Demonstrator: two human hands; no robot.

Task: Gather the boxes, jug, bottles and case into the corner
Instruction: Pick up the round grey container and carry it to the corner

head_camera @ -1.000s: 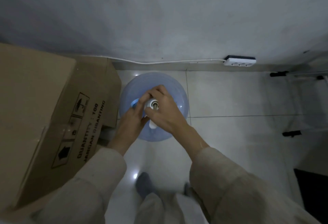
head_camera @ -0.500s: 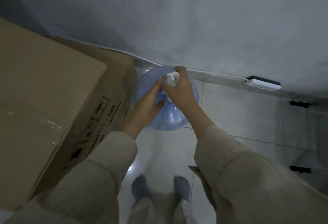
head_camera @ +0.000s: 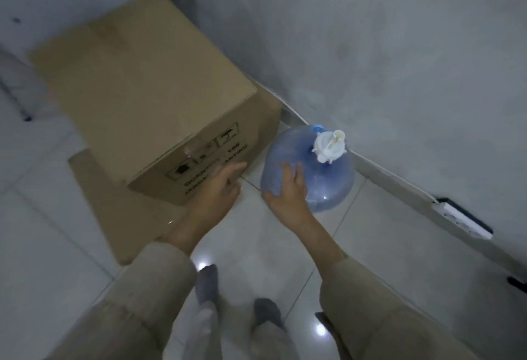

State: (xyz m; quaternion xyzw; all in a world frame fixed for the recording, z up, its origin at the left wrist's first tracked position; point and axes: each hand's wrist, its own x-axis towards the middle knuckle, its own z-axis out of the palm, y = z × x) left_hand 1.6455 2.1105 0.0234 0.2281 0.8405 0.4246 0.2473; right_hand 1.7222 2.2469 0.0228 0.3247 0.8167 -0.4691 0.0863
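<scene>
Item: blue jug (head_camera: 308, 171), white pump cap (head_camera: 330, 145) on top. It stands upright on the floor, at the foot of the wall (head_camera: 399, 60) and just beside the cardboard box (head_camera: 148, 97).

Item: cardboard box, large, sealed. It sits in the floor's corner where the two walls meet, with a flat sheet of cardboard (head_camera: 114, 205) lying under its near edge.

Your right hand (head_camera: 288, 191): fingers straight, palm resting on the jug's near shoulder, a wide grip holding nothing.

Your left hand (head_camera: 219, 185): fingers extended and relaxed, in front of the box's printed face (whether it touches the box, you cannot tell); its grip is wide too.

Progress, as judged: one box and the jug look placed in the corner. No bottles, case or further boxes are in view, so most of the gathering seems left to do.

Also present: a white power strip (head_camera: 462, 222) along the wall's base.
</scene>
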